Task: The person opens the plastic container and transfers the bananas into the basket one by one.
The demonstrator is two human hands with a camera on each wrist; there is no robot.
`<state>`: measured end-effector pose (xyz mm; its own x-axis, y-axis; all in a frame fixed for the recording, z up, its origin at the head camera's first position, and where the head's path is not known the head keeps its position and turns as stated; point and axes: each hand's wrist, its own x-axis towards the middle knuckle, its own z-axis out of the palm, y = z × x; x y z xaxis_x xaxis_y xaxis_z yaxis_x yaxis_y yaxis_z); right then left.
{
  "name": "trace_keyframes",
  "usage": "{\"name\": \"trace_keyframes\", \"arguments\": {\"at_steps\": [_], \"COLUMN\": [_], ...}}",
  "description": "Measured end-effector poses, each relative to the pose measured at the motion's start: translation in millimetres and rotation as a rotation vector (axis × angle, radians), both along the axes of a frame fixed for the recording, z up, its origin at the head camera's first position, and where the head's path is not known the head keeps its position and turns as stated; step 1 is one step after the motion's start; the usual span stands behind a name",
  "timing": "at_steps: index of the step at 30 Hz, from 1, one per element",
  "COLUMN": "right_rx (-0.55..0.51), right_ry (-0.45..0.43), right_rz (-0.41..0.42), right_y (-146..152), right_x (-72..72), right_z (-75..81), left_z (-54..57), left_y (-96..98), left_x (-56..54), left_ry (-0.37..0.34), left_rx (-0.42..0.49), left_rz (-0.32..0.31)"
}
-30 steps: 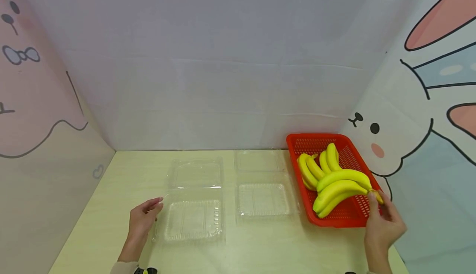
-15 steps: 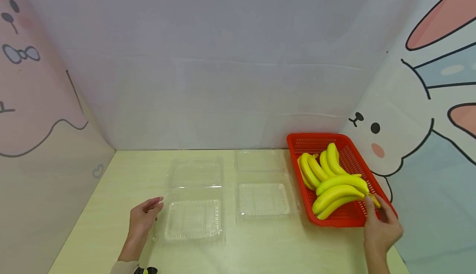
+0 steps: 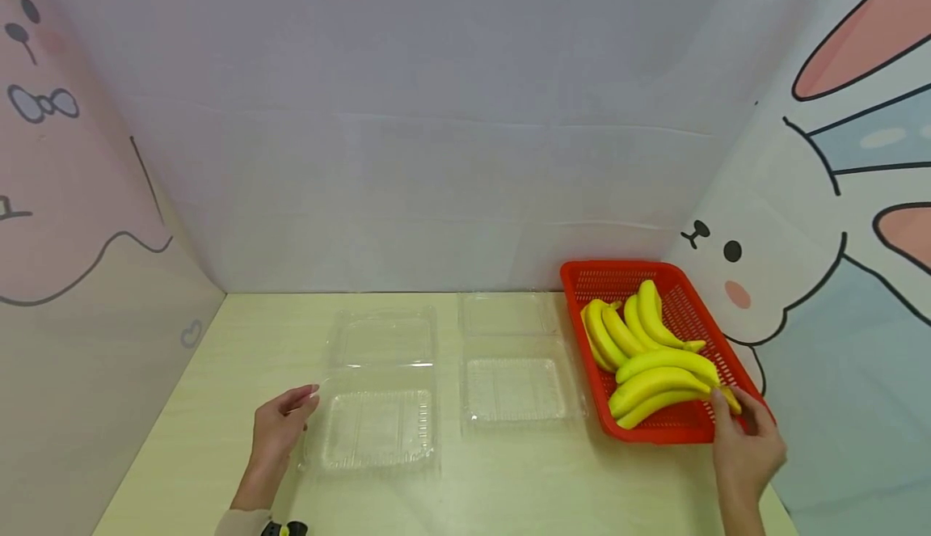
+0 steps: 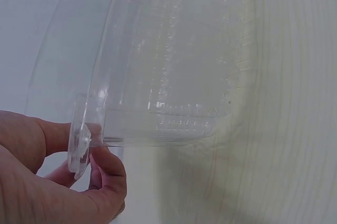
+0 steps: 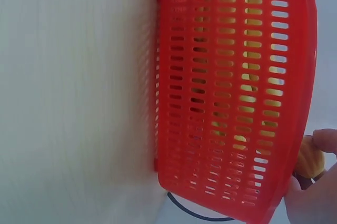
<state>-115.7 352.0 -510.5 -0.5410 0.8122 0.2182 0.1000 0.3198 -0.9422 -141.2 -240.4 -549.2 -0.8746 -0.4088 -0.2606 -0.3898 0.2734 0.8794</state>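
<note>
My left hand (image 3: 278, 431) pinches the left rim of a clear plastic clamshell box (image 3: 378, 431), which lies with its lid folded back; in the left wrist view, thumb and fingers (image 4: 108, 168) close on its corner tab. On the right, my right hand (image 3: 747, 447) grips the stem end of a bunch of bananas (image 3: 665, 378) at the near right corner of a red plastic basket (image 3: 658, 434). That bunch lies in the basket, against other bananas (image 3: 607, 330). From the right wrist camera, the basket wall hides most of the fruit, and the brown stem (image 5: 310, 158) shows at the rim.
A second clear clamshell box (image 3: 515, 390) lies with its lid back, between the first box and the basket. A white cloth wall (image 3: 407, 156) closes off the back of the pale wooden table (image 3: 509, 487). Printed cloth panels stand at both sides.
My right hand has shifted slightly down and left, and the gripped banana bunch has settled lower in the basket. The left hand and the boxes have stayed put.
</note>
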Motion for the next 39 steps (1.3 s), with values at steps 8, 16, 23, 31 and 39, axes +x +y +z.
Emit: {"name": "trace_keyframes", "arguments": {"at_steps": [8, 16, 23, 31, 39], "right_rx": [0.225, 0.385, 0.426, 0.39, 0.463], "right_ry": [-0.1, -0.195, -0.219, -0.323, -0.238], "right_rz": [0.038, 0.063, 0.11, 0.121, 0.162], "right_y": [3, 9, 13, 13, 8], "right_x": [6.2, 11.5, 12.3, 11.9, 9.5], "right_z": [-0.5, -2.7, -2.1, 3.2, 6.9], "left_z": [-1.1, 0.8, 4.5, 3.9, 3.5], "left_y": [-0.2, 0.0, 0.4, -1.6, -1.7], "left_x": [-0.3, 0.0, 1.6, 3.7, 2.6], "left_ry": [-0.003, -0.008, -0.002, 0.029, 0.031], "left_rx": [0.002, 0.002, 0.012, 0.011, 0.019], "left_rz": [0.007, 0.009, -0.009, -0.029, -0.019]}}
